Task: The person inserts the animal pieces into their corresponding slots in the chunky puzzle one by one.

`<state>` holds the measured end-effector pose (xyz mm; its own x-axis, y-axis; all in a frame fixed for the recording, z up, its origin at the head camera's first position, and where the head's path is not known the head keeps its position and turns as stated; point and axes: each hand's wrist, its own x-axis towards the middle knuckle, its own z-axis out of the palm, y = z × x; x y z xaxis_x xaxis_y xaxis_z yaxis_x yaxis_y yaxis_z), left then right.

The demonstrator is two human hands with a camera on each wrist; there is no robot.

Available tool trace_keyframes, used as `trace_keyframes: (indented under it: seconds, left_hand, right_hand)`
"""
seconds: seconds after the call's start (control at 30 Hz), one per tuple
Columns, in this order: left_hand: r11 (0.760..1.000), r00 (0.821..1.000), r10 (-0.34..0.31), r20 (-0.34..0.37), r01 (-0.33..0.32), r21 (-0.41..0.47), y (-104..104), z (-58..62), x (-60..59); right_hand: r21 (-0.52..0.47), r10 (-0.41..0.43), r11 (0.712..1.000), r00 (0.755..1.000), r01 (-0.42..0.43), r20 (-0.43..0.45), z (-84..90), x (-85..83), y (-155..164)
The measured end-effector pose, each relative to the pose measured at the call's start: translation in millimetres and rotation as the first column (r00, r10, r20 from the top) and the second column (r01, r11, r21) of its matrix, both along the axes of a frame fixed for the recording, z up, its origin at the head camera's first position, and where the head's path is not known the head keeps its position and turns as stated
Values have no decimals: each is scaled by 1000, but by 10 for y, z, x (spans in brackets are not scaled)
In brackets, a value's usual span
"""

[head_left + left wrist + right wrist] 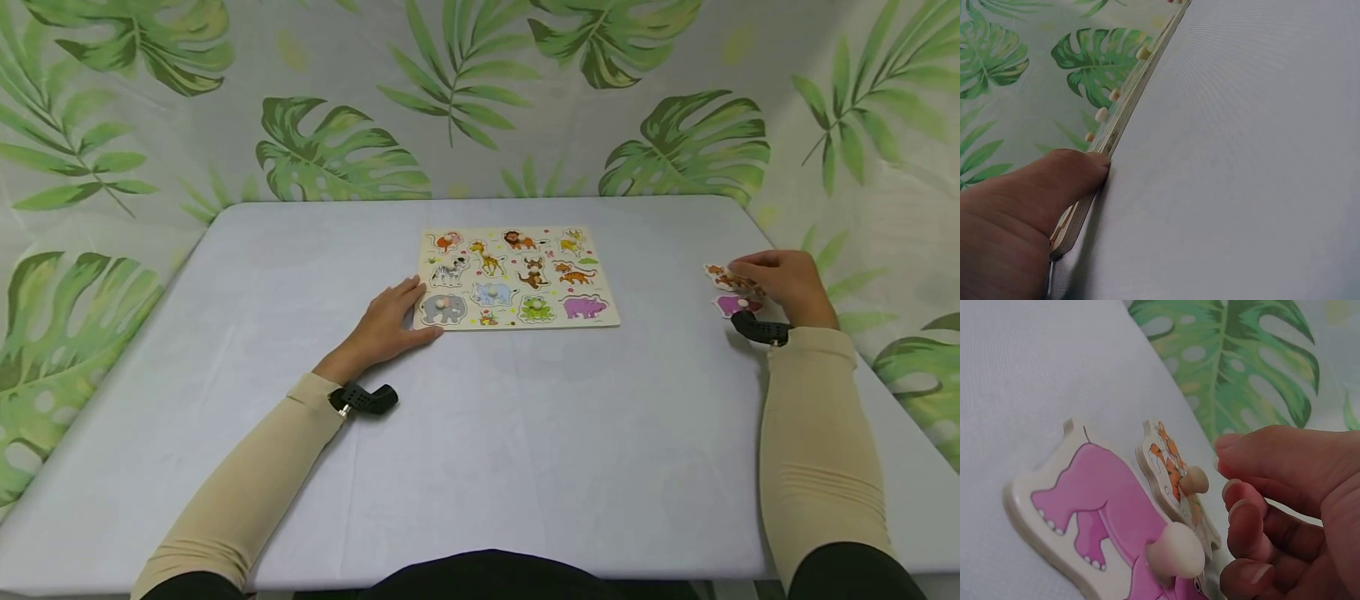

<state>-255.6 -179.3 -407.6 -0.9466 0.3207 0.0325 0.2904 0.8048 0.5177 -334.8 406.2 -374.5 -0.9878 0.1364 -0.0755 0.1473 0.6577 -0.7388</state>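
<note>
Wooden board: puzzle board [517,279] lies at table [225,333] centre
Your left hand [390,321]: fingers straight, pressing board's 8 o'clock corner
Your right hand [783,283]: fingers loosely curled, holding nothing; over tiger piece [1172,478]; hippo piece [1104,515] touching, 3 o'clock of board

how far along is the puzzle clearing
Done: the tiger piece and the pink hippo piece lie on the table beside the right hand. In hand: nothing gripped; the left hand steadies the puzzle board. Left: several pegged pieces sit in it.
</note>
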Motion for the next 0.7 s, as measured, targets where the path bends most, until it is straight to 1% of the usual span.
trace_keyframes:
  seconds: [0.13,0.3,0.47,0.7]
  left_hand:
    - [1000,1000,1,-2,-1,0,2,-1,-3]
    - [1000,1000,-3,-12,3,0,1,0,-6]
    - [1000,1000,-5,-19,5,-1,0,-2,-14]
    - [1000,1000,-5,-17,5,5,0,-21,-15]
  right_hand:
    - [-87,7,996,1000,-6,7,-27,16,19]
    - [-123,8,992,1000,-9,-7,-56,17,41]
    - [-105,15,994,1000,-17,-27,-74,19,53]
    - [-79,19,997,1000,-20,-21,-87,41,69]
